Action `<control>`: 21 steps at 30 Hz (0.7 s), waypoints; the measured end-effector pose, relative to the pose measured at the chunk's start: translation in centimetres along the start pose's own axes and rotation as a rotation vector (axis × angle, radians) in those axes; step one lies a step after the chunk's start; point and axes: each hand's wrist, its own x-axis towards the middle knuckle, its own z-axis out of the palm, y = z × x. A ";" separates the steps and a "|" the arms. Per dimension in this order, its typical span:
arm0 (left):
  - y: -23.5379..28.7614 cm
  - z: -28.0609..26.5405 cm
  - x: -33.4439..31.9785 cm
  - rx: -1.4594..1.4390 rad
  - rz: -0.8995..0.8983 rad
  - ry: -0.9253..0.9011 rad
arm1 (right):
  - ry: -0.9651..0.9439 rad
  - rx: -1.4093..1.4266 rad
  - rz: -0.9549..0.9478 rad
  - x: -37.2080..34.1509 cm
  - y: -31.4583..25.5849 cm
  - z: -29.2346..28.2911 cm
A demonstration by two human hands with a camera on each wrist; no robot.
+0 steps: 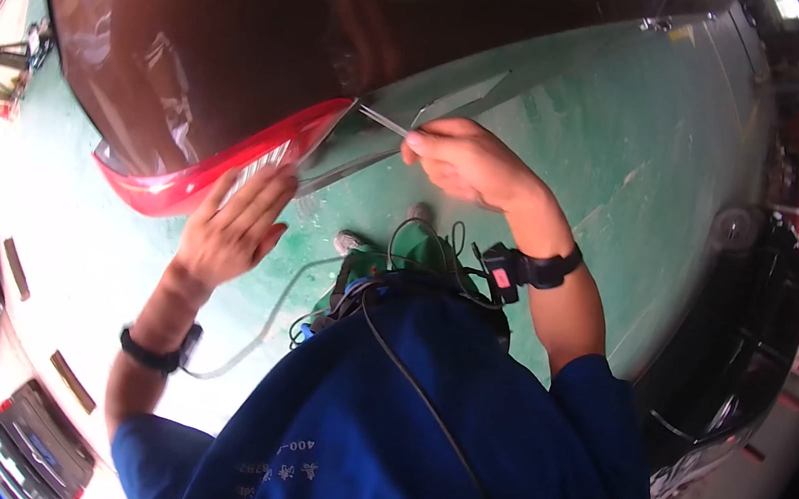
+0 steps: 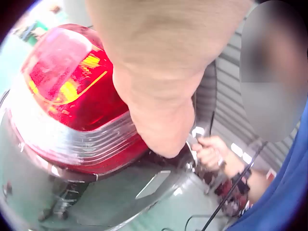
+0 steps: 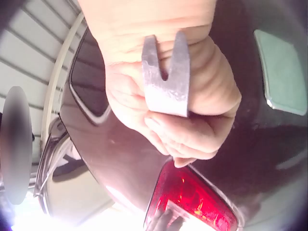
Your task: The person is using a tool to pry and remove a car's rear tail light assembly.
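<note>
A red and clear tail light (image 1: 196, 184) sits at the corner of a dark brown car body (image 1: 237, 26). My left hand (image 1: 239, 223) lies over the tail light with its fingers straight. In the left wrist view, the lamp's red lens (image 2: 103, 103) shows beside the left hand (image 2: 159, 120). My right hand (image 1: 466, 162) grips a metal trim pry tool (image 1: 383, 120), whose far end is right at the lamp's upper tip. The tool's forked end (image 3: 166, 79) sticks out of the right fist (image 3: 178, 120) toward the wrist.
Green painted floor (image 1: 573, 161) lies below the car. A black car (image 1: 725, 343) stands to the right, and more cars (image 1: 40, 450) are at the lower left. A cable (image 1: 287, 300) runs from the left wrist strap to the waist.
</note>
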 end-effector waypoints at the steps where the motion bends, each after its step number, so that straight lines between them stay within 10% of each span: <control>1: -0.3 -0.3 -1.6 -0.016 -0.089 0.086 | -0.008 -0.008 -0.016 -0.9 0.3 -0.5; 5: -3.1 -0.2 -6.5 -0.143 -0.825 0.634 | 0.314 -0.080 -0.401 -1.5 6.1 1.4; 8: -5.9 0.5 -8.5 -0.551 -1.097 0.545 | 0.522 -0.192 -0.614 2.1 7.7 3.8; 14: -13.6 0.3 -10.9 -0.846 -0.911 0.489 | 0.691 -0.146 -0.790 7.1 6.8 9.9; 18: -19.6 0.7 -11.6 -1.161 -0.747 0.148 | 1.072 -0.098 -0.941 10.4 7.3 13.7; 21: -18.7 0.0 -7.7 -1.283 -0.560 0.309 | 1.405 0.036 -0.996 12.8 6.7 16.2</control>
